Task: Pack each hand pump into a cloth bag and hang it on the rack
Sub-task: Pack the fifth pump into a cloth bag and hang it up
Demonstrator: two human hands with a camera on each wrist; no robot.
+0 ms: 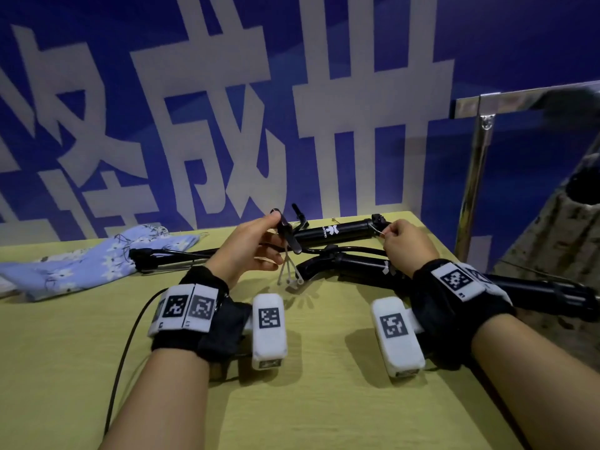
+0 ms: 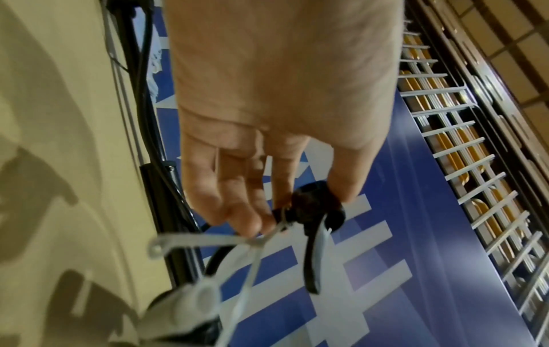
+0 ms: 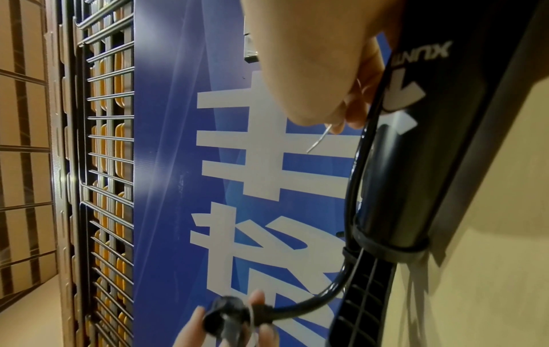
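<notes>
Cloth bag (image 1: pixel 97 258) left of pumps (image 1: pixel 337 229)

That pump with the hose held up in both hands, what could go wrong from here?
The left hand only pinches the hose head, so it might slip free. The white adapters dangling below it could snag when the pump goes into the cloth bag. The thin wire pinched by the right hand looks easy to drop.

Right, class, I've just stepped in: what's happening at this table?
A person is readying a black hand pump on the yellow table. The left hand pinches the hose's nozzle head, pale adapter tips dangling below. The right hand pinches a thin wire at the barrel's end. The floral cloth bag lies flat to the left, another pump partly in it.
</notes>
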